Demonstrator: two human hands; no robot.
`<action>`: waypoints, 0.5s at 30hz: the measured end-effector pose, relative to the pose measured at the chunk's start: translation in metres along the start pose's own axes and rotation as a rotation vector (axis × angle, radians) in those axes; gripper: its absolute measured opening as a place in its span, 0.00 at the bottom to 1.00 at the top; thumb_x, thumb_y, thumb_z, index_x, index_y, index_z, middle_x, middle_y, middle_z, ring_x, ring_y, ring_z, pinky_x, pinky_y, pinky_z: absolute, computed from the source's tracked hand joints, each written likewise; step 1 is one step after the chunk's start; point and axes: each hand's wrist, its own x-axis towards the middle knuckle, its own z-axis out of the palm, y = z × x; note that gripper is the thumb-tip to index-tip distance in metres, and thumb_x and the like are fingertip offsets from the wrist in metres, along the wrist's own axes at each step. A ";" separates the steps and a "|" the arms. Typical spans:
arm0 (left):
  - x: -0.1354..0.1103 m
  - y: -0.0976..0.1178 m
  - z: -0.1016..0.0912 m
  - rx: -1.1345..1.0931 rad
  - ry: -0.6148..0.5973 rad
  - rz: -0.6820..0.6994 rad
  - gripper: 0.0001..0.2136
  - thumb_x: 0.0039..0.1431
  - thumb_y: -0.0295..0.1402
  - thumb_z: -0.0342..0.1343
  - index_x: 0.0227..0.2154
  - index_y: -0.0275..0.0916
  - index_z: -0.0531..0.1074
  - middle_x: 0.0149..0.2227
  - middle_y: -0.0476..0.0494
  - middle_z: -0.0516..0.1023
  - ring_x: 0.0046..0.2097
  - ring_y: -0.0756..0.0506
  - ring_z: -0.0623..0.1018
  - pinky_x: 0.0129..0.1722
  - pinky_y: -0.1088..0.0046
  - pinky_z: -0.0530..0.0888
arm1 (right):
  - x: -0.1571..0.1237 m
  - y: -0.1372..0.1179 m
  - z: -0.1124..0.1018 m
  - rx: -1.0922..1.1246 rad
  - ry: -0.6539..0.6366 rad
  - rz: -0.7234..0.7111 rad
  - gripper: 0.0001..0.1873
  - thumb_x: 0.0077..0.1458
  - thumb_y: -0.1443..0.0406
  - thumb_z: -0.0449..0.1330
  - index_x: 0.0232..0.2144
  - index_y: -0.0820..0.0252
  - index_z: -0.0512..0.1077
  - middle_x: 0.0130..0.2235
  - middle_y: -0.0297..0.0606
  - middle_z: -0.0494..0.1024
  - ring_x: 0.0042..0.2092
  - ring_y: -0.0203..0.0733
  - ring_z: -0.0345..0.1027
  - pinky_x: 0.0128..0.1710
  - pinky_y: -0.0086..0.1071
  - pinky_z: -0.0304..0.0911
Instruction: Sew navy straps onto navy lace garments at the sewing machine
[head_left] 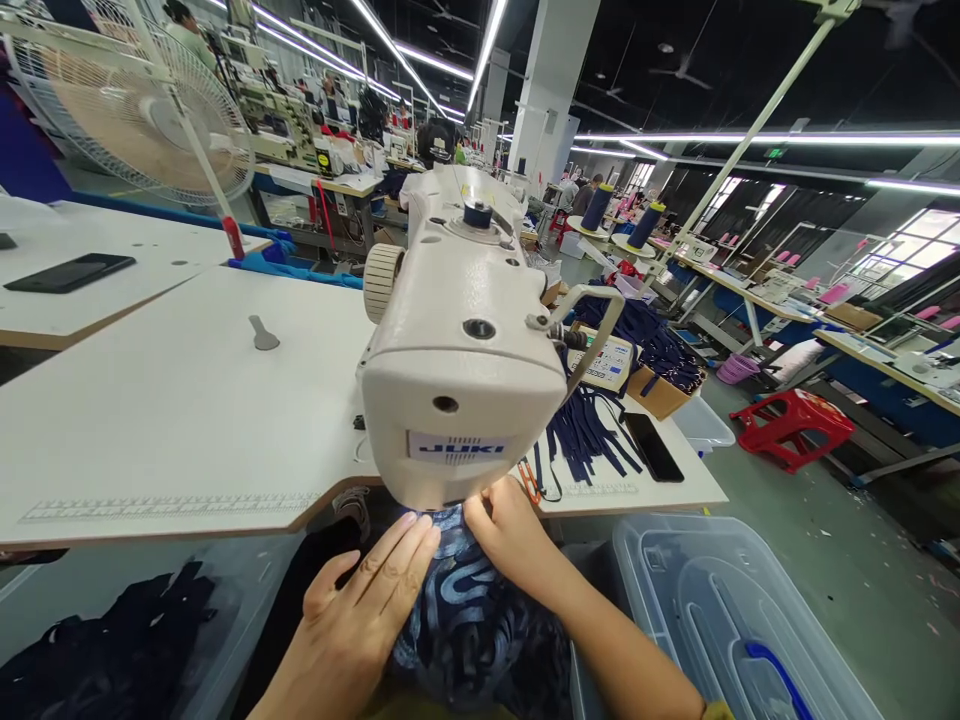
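Note:
A white sewing machine marked JUKI stands in the middle, its head facing me. Below it hangs blue patterned fabric, dark and light blue, that runs up under the machine head. My left hand lies flat on the fabric's left side, fingers stretched out and pointing at the needle area. On the other side, my right hand is bent in close beneath the head, thumb and fingers closed at the fabric's upper edge. Its fingertips are partly covered, and the machine head hides the needle.
Orange-handled scissors, dark blue strips and a phone lie right of the machine on the white table. A small metal piece lies left. Plastic bins flank me below. A red stool stands right.

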 end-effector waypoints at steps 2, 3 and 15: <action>0.002 0.000 0.000 0.014 0.015 0.008 0.27 0.62 0.21 0.35 0.62 0.49 0.53 0.53 0.50 0.75 0.54 0.50 0.72 0.51 0.71 0.58 | 0.002 0.001 0.002 -0.047 0.011 -0.013 0.04 0.57 0.69 0.50 0.30 0.59 0.63 0.28 0.32 0.68 0.34 0.40 0.62 0.36 0.33 0.57; 0.003 0.000 -0.001 0.023 0.020 0.012 0.27 0.62 0.21 0.35 0.62 0.49 0.53 0.53 0.49 0.75 0.53 0.50 0.73 0.50 0.71 0.59 | 0.003 0.001 0.002 -0.054 0.010 -0.013 0.04 0.57 0.69 0.50 0.29 0.59 0.63 0.29 0.33 0.69 0.34 0.40 0.62 0.36 0.33 0.56; 0.006 0.006 0.000 0.106 0.018 0.028 0.26 0.62 0.20 0.37 0.62 0.45 0.54 0.53 0.48 0.74 0.53 0.50 0.73 0.49 0.71 0.57 | 0.006 0.000 0.000 -0.090 -0.023 -0.046 0.05 0.56 0.70 0.50 0.32 0.60 0.65 0.33 0.38 0.72 0.39 0.43 0.63 0.40 0.35 0.58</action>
